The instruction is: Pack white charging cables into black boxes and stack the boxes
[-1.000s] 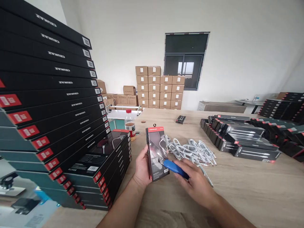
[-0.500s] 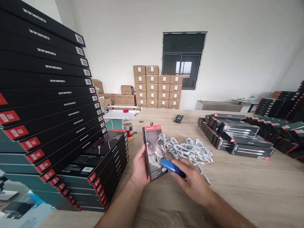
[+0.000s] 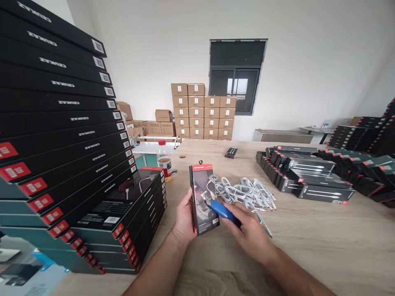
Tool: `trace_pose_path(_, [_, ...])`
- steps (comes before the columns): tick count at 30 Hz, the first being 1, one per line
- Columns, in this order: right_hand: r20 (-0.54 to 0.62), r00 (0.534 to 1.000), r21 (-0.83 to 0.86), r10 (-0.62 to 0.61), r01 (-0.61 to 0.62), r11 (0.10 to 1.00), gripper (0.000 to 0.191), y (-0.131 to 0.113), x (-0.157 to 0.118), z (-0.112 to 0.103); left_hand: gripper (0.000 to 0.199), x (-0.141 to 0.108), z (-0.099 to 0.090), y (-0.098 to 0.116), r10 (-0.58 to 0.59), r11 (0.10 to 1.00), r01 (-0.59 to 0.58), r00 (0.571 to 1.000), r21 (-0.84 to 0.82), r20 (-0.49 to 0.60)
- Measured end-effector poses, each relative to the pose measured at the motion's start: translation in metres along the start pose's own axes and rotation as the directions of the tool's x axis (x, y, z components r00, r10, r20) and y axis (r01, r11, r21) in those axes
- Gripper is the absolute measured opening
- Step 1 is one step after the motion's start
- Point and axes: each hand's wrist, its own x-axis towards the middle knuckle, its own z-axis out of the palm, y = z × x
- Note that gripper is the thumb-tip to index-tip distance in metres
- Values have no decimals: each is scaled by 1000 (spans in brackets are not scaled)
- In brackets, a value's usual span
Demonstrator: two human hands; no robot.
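My left hand (image 3: 185,220) grips a slim black retail box (image 3: 203,222) with a red top band, tilted upright above the table. Its front pictures a cable and a phone, and a small dark loop shows at its top edge. In my right hand (image 3: 247,230) is a blue utility knife (image 3: 224,211), its metallic tip against or just in front of the box's front; contact cannot be made out. Behind the knife lies a pile of coiled white cables (image 3: 243,193) on the wooden table (image 3: 308,246).
Tall stacks of black boxes (image 3: 68,119) and a lower stack (image 3: 135,218) stand close on my left. A red-capped bottle (image 3: 164,160) is behind them. Rows of small black boxes (image 3: 324,191) fill the right, and one small box (image 3: 231,153) lies farther back.
The held box has shifted slightly to the right. The knife's tip has moved up and left across the box's front. Both hands keep their grip.
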Motion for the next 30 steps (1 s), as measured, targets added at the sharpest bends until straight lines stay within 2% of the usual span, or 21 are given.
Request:
trace_pose_path(3, [-1,1000,-2,20,-20,1000,33,0,1,-2,48,0,-1,1,2,1000,-2,1000,8,3])
trace_pose_path(8, [56,998,-32,-22,23,999,30,-1,-1,-4,57,-2,-4,8,24,999,-25,998,20,51])
trace_pose_path(20, [89,996,-40,-29,32,999,30,-5,-1,-5,52,0,-8,5,37,996,-42,997,73,68])
trace_pose_path(30, [100,995,-22,-16,19,1000,31,-3,-2,-4,49,-3,-3,5,60,996,-64,996,67,64])
